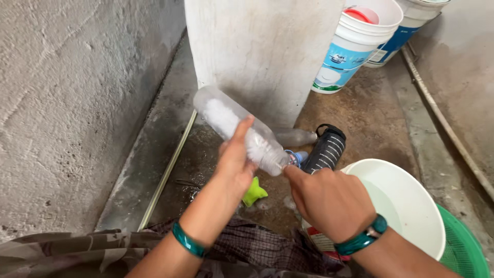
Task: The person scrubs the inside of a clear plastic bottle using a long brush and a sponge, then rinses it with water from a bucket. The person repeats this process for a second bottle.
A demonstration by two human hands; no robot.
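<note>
My left hand grips a clear plastic bottle that lies tilted, base up to the left, mouth down to the right. A white bottle brush fills the inside with foam. My right hand is closed at the bottle's mouth on the brush's handle, which is mostly hidden by my fingers. Both wrists wear green bangles. A blue bottle cap shows just behind the mouth.
A black bottle and another clear bottle lie on the wet concrete floor. A white basin sits in a green basket at right. A yellow-green sponge lies below my left hand. Two white buckets stand behind a pillar.
</note>
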